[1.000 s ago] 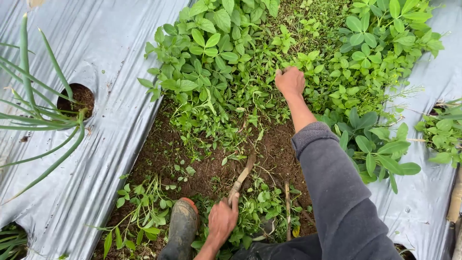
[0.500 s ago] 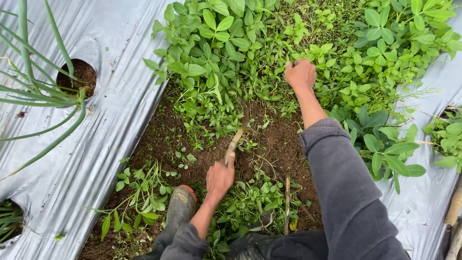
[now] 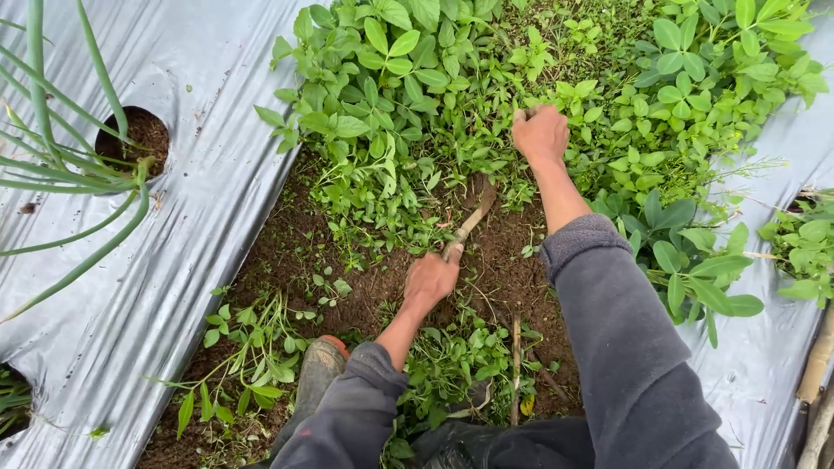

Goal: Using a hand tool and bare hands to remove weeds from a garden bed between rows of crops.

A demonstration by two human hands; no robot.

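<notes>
My left hand grips the wooden handle of a small curved sickle. Its blade reaches forward over bare brown soil to the base of the green weeds. My right hand is stretched farther out, closed around a clump of weeds in the middle of the patch. Both arms wear grey sleeves.
Silver plastic mulch covers the bed on the left, with holes holding long green onion leaves. More mulch and a leafy plant lie at right. Cut weeds and my boot sit near the bottom.
My left hand has pushed the sickle forward, from beside the boot up to the edge of the standing weeds. My right hand keeps its hold on the clump of weeds.
</notes>
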